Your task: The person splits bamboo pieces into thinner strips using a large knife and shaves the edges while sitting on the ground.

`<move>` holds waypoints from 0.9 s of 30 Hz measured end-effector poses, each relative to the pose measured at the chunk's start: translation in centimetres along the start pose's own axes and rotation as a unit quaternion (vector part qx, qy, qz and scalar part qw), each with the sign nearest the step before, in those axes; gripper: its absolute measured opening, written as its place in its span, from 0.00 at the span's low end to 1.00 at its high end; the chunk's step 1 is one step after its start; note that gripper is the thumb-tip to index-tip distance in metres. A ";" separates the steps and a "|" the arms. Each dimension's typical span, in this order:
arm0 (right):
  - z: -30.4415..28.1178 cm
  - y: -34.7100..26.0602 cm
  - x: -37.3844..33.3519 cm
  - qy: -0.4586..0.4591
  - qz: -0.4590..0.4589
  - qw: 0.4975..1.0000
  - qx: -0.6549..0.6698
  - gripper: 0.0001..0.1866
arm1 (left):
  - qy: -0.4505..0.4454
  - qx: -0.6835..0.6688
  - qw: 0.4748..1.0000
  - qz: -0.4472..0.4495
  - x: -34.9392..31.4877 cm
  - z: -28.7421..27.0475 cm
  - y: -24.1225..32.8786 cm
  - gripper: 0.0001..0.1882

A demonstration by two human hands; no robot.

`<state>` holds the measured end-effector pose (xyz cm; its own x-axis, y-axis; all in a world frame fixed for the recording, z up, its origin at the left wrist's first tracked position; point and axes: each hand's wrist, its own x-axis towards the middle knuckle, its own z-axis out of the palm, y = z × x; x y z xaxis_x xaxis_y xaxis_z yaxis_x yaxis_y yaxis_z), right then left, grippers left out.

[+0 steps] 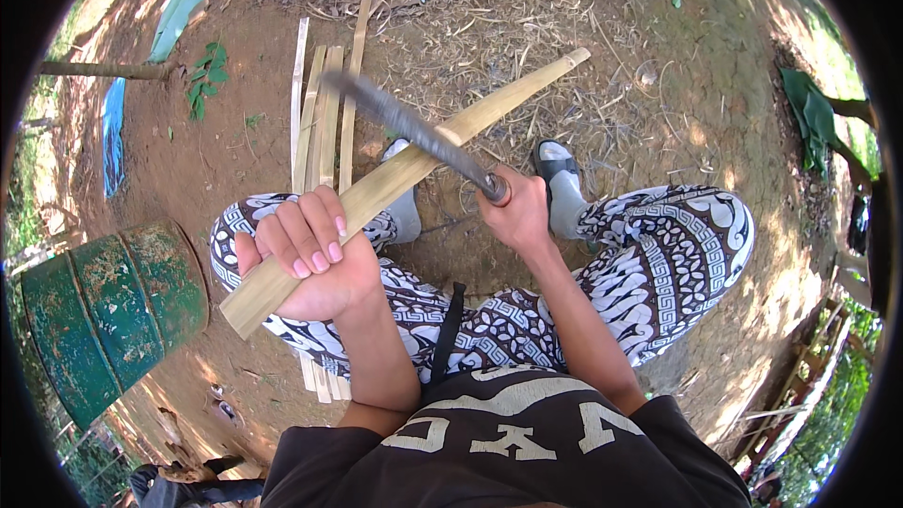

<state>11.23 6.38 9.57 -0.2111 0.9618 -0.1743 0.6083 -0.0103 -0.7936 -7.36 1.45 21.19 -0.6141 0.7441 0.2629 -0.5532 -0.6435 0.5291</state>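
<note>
Bamboo pole [414, 169] first, since it's the biggest thing in play: a pale split length running diagonally from the lower left, across the person's lap, up to its far end over the dry litter on the dirt ground [235, 146]. The near end is clamped in the left hand [315, 263], all fingers wrapped tight over the top of it, thumb tucked under, so nothing loose there.

Next down in size, the blade [404, 122]: a long dark knife or machete, blurred in the shot, laid across the pole roughly at its middle. I honestly can't tell if the edge is touching the bamboo or just above it. The right hand [517, 212] is fisted fully shut around the handle end.

Smaller stuff: a bundle of thin bamboo strips [324, 113] lying flat on the ground just beyond the left knee, and a rusty green drum [113, 310] off to the left.

My read: this looks like mid-stroke on shaving or splitting the pole into more strips. The next move probably calls for a controlled cut away from the body, blade angle kept shallow, and the left hand staying well behind the edge.
</note>
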 end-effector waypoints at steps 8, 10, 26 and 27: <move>0.6 12.0 4.3 0.175 0.253 0.947 -0.092 0.14 | -0.002 -0.020 1.000 -0.002 0.3 0.1 0.0 0.32; 0.9 9.8 3.5 0.137 0.172 0.973 -0.065 0.13 | -0.034 -0.011 0.999 -0.006 0.4 0.5 -0.3 0.32; -4.9 1.3 -1.7 0.029 0.114 0.991 -0.056 0.09 | -0.278 0.035 0.959 -0.049 0.1 3.0 -0.1 0.32; -4.9 2.5 -1.3 0.056 0.142 0.985 -0.076 0.10 | -0.265 0.031 0.963 -0.050 0.2 2.8 -0.1 0.32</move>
<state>16.78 6.47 10.68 0.0650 0.9501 -0.3052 0.7400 -0.2511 -0.6239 -5.85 2.21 23.47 -0.1777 0.7995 0.5739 -0.5500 -0.5642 0.6157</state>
